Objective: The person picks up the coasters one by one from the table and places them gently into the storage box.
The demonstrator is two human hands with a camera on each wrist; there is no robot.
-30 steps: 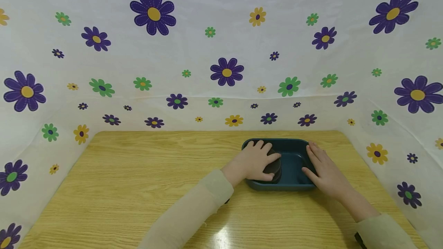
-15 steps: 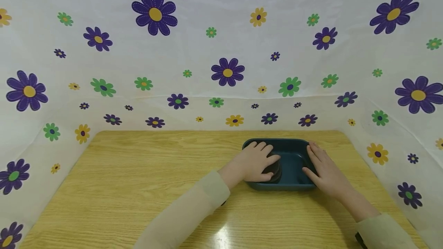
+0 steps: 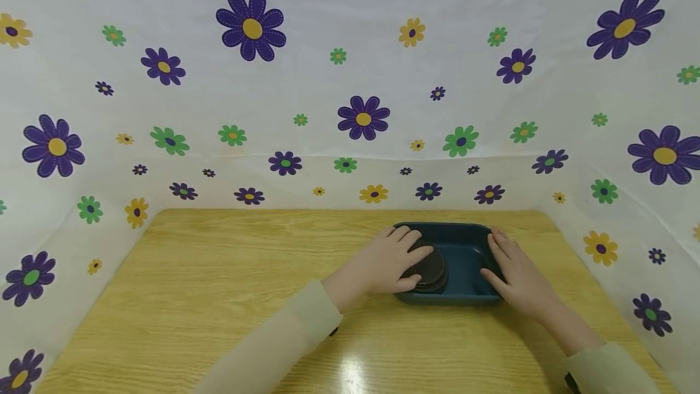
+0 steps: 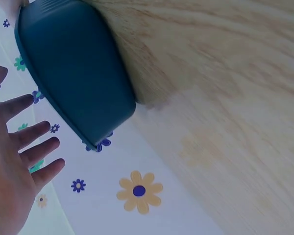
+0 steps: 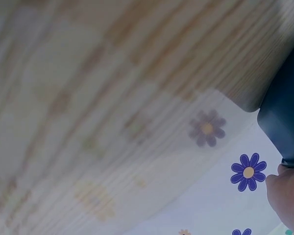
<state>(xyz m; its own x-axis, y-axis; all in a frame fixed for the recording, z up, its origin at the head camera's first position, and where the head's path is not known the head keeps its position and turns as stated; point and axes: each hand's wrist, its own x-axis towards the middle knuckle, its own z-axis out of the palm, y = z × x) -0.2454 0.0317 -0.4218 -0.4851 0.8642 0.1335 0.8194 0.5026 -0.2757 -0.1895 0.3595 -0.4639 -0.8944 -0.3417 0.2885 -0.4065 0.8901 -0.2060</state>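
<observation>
A dark teal rectangular tub (image 3: 469, 260) stands on the table toward the right. In its left part sit dark round discs (image 3: 429, 269), which look stacked; their left side is hidden by my left hand (image 3: 385, 260). That hand hovers over the tub's left end with its fingers spread. The left wrist view shows the left hand (image 4: 14, 147) apart from the tub's wall (image 4: 78, 68), fingers fairly straight and holding nothing. My right hand (image 3: 516, 278) rests on the tub's right rim, fingers extended along it and thumb over the inside. Only a small part of the right hand (image 5: 286, 196) shows in the right wrist view.
The wood-grain table (image 3: 246, 266) reaches away to the left and in front of the tub. White cloth (image 3: 306, 78) printed with flowers closes off the back and both sides. The tub stands close to the back cloth.
My left hand has drawn back to the left off the dark discs, so more of their top shows. The right hand stays at the rim. The head view has shifted slightly.
</observation>
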